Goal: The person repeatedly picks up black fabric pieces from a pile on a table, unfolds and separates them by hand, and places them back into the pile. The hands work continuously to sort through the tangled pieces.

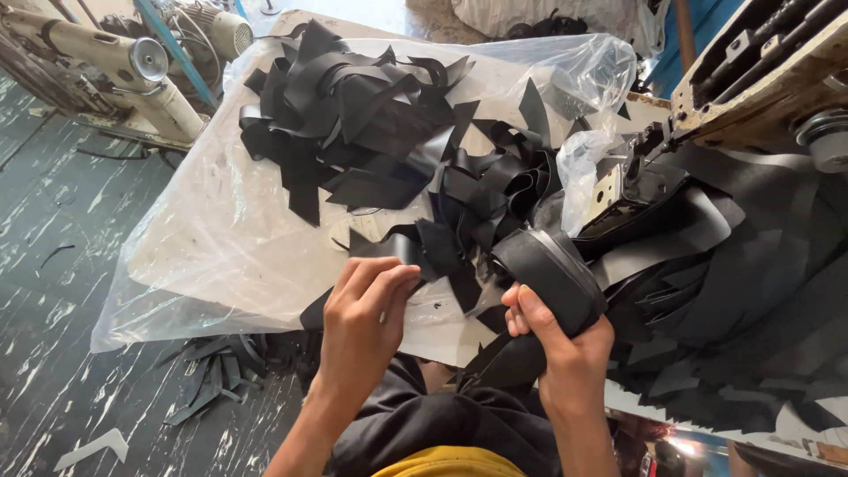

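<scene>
My left hand (362, 318) pinches a black leather strip (389, 252) at the near edge of the table, fingers closed on its end. My right hand (561, 340) grips a thick bundle of black leather strips (552, 274), folded over and stacked, with loose ends hanging down toward my lap. A large heap of cut black strips (371, 115) lies on a clear plastic sheet (212, 238) spread over the table, just beyond both hands.
An industrial sewing machine (760, 79) stands at the right, with black leather pieces (751, 291) piled under it. Another sewing machine (124, 62) sits at the far left. Black scraps (212, 371) litter the dark marbled floor (62, 265).
</scene>
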